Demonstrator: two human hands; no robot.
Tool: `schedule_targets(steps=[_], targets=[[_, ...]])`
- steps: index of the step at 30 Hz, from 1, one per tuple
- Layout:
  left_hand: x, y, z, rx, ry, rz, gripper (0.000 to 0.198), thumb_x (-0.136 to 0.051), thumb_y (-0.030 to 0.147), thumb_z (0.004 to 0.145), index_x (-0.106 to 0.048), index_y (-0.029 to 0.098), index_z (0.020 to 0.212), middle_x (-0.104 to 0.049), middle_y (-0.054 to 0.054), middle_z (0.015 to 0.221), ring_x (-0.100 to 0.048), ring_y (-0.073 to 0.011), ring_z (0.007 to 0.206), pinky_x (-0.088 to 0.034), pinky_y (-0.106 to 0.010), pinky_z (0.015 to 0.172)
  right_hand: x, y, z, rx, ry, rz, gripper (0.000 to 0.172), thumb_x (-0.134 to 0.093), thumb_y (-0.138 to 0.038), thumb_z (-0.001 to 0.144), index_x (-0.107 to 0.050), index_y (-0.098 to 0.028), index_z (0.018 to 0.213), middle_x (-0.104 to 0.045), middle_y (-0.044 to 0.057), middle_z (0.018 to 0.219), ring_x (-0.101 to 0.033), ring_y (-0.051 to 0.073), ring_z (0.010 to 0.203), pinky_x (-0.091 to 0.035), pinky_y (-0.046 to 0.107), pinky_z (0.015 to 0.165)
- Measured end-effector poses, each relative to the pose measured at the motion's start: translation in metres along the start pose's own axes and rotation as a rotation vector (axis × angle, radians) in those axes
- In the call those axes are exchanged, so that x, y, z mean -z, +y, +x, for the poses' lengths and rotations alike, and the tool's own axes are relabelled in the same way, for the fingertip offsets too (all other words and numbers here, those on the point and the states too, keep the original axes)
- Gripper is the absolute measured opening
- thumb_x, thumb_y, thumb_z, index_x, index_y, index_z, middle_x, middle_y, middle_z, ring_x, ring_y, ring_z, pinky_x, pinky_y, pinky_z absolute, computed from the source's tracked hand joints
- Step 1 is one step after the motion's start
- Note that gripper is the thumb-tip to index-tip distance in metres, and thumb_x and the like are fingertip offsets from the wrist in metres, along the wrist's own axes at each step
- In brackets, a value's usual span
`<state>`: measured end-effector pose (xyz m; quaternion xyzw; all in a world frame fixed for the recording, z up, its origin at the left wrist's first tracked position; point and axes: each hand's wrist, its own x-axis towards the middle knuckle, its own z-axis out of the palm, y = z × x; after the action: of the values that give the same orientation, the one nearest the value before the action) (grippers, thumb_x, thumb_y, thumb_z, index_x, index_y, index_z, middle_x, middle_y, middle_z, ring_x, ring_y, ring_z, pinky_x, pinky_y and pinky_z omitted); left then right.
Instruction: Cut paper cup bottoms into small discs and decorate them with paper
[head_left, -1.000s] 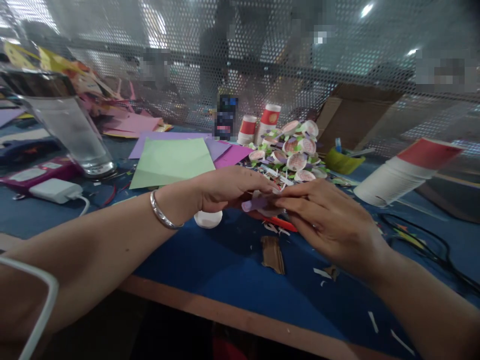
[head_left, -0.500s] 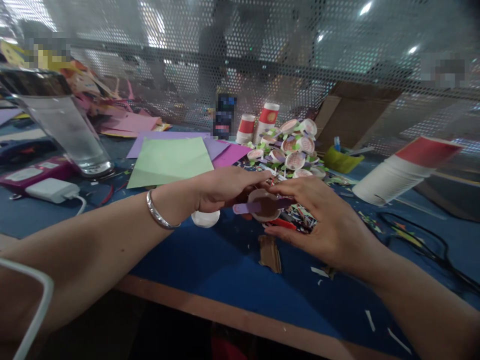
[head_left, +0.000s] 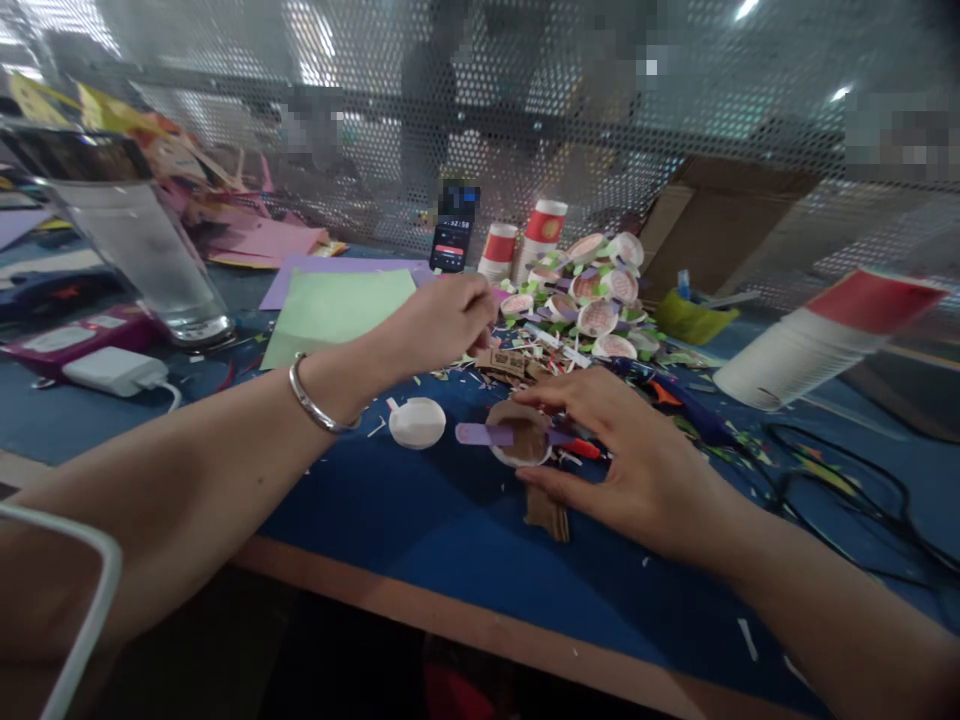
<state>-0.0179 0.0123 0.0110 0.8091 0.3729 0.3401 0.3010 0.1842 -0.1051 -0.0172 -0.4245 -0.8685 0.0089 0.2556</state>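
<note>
My right hand pinches a shallow paper cup base at its rim between thumb and fingers. A purple paper strip crosses it and sticks out to the left. Further up, my left hand is apart from the cup base, its fingers curled over; anything inside them is hidden. Left of the cup base lies a white cup base with a small tab. Brown cardboard scraps lie below the left fingertips, and another cardboard piece sits under the right thumb.
Behind are a pile of decorated cup bases, paper cup stacks and a phone. Coloured paper and a water bottle stand left. A blue-orange tool, black cable and tilted cup stack are right.
My left hand has moved up and away from the cup base, uncovering the white cup base and cardboard scraps. My right hand keeps its hold, slightly lower and further left.
</note>
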Motion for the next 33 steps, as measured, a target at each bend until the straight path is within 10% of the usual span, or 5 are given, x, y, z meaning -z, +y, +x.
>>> schedule_targets(steps=[6, 13, 21, 33], targets=[[0.021, -0.004, 0.003, -0.076, -0.090, 0.322, 0.019, -0.067, 0.021, 0.082, -0.064, 0.019, 0.064, -0.062, 0.000, 0.057, -0.052, -0.0126, 0.052, -0.033, -0.026, 0.058, -0.007, -0.005, 0.000, 0.049, -0.130, 0.039, 0.047, -0.070, -0.042, 0.092, -0.060, -0.021, 0.133, -0.070, 0.013, 0.124, -0.064, 0.031, 0.115, -0.050, 0.051, 0.100], [0.043, -0.003, -0.004, -0.114, -0.528, 0.424, 0.010, -0.078, 0.013, 0.069, -0.078, 0.022, 0.074, -0.070, 0.001, 0.067, -0.055, -0.0141, 0.056, -0.031, -0.024, 0.055, -0.009, -0.007, 0.001, 0.049, -0.175, 0.071, 0.039, -0.072, -0.038, 0.091, -0.064, -0.017, 0.123, -0.069, 0.013, 0.119, -0.061, 0.030, 0.113, -0.050, 0.050, 0.097], [0.034, 0.001, -0.009, 0.035, -0.632, 0.393, 0.020, -0.075, 0.003, 0.067, -0.070, 0.018, 0.055, -0.056, 0.002, 0.048, -0.040, -0.0107, 0.044, -0.024, -0.026, 0.053, -0.009, -0.007, 0.001, 0.060, -0.179, 0.068, 0.042, -0.068, -0.042, 0.093, -0.062, -0.016, 0.126, -0.069, 0.015, 0.120, -0.062, 0.030, 0.110, -0.051, 0.047, 0.094], [0.017, 0.014, -0.007, -0.411, -0.088, 0.375, 0.007, -0.061, 0.014, 0.084, -0.068, 0.018, 0.085, -0.069, 0.000, 0.078, -0.060, -0.0131, 0.067, -0.040, -0.025, 0.064, -0.001, -0.010, 0.003, -0.263, 0.283, 0.296, 0.045, -0.072, -0.045, 0.091, -0.059, -0.023, 0.129, -0.070, 0.009, 0.112, -0.071, 0.024, 0.094, -0.060, 0.039, 0.082]])
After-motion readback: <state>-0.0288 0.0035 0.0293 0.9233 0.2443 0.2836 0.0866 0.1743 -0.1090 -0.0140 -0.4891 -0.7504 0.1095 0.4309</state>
